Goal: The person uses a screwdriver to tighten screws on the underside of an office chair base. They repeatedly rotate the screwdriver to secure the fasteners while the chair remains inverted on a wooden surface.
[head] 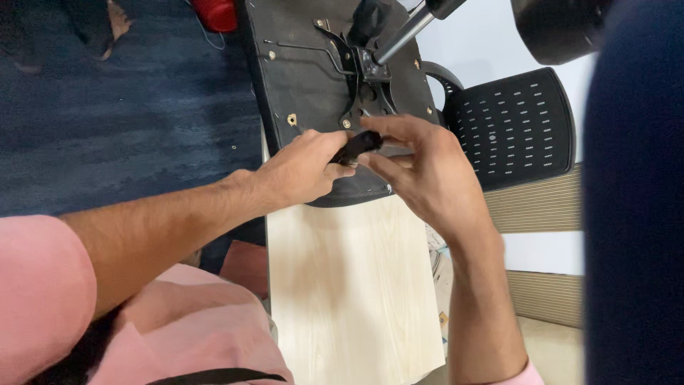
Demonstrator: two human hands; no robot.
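An upturned black chair seat (303, 71) lies on a pale wooden board (349, 285), its metal mechanism (363, 68) and silver gas-lift column (402, 36) pointing up. My left hand (299, 171) grips a small black part (356, 147) at the seat's near edge. My right hand (427, 167) meets it from the right, fingers pinching the same black part. Two brass-coloured screw points show on the seat underside near my fingers.
A perforated black chair back (513, 125) stands to the right. Dark blue carpet (128, 107) covers the floor on the left, with a red object (214, 13) at the top. A dark blue shape (634, 199) fills the right edge. My pink-clothed lap sits at the bottom left.
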